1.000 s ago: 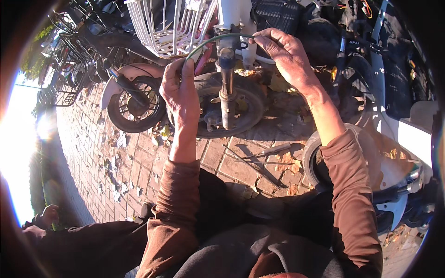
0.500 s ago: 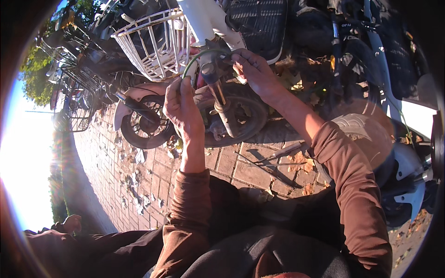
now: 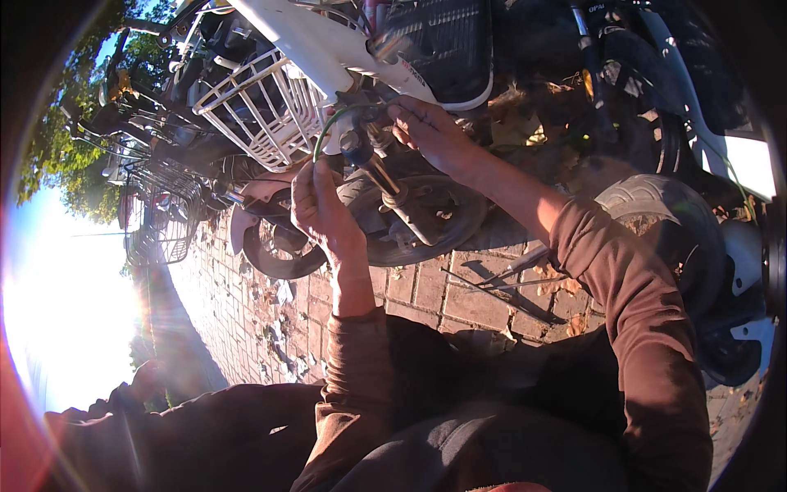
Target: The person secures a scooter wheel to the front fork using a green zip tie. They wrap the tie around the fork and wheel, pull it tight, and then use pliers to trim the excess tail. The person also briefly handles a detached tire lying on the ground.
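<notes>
My left hand (image 3: 322, 205) pinches one end of a thin green cable (image 3: 331, 123), which arcs over the metal front fork (image 3: 385, 182) of a white two-wheeler (image 3: 291, 41). My right hand (image 3: 426, 135) is closed on the cable near its other end, just right of the fork's top; its fingertips are partly shaded. Behind and below the fork lies a dark front wheel (image 3: 455, 221). A white wire basket (image 3: 258, 111) hangs just left of my hands. Several long metal tools (image 3: 508, 299) lie on the paving below.
A loose tire (image 3: 672, 221) and white body parts (image 3: 738, 164) are at the right. Parked bikes with baskets (image 3: 160, 217) crowd the upper left. Brick paving (image 3: 418, 303) with fallen leaves lies below. Another person's dark-clothed leg or body (image 3: 188, 418) is at the lower left, beside glaring sun.
Both hands have come down and closer together with the cable, my right hand moving leftward toward the fork, so the arc is narrower. The camera's view has tilted, showing more trees at upper left.
</notes>
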### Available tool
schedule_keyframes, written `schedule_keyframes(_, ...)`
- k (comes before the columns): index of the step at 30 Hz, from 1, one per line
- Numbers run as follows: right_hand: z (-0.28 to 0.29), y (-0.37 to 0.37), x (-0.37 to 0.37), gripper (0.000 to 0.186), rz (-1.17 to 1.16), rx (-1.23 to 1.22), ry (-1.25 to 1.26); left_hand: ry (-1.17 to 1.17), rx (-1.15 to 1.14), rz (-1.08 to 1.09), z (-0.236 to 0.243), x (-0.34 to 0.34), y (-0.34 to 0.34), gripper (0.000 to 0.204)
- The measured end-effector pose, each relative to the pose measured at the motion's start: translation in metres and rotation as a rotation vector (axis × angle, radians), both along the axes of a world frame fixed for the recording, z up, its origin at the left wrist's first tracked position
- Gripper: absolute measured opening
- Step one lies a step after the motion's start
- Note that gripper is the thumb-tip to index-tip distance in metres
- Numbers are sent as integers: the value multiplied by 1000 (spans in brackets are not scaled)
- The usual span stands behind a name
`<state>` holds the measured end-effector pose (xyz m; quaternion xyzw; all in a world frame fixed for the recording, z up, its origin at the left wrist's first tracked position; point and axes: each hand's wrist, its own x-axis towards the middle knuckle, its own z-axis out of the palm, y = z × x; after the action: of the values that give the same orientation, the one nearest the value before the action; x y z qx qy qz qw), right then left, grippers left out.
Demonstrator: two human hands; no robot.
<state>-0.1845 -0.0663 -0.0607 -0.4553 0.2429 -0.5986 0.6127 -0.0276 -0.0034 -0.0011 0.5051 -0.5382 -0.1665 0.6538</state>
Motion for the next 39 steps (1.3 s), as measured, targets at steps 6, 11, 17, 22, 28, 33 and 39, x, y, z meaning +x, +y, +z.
schedule_keyframes(6,9,2,-16,29,70,-66,-17,-14,-6,24,0,4,-1,17)
schedule_keyframes(11,18,2,-25,21,102,-61,-74,-107,28,53,0,6,1,18)
schedule_keyframes(17,37,2,-39,22,136,-72,128,-43,-35,-53,-5,5,0,19)
schedule_keyframes(22,53,16,-56,29,243,-126,188,-72,3,-110,-7,12,6,24)
schedule_keyframes(28,31,30,-58,20,265,-54,229,-172,168,-190,0,19,17,26)
schedule_keyframes(33,-22,21,-79,29,342,13,569,-405,286,-334,-4,22,25,35)
schedule_keyframes(39,-55,24,-85,37,260,-113,710,-833,319,-279,-21,28,15,49)
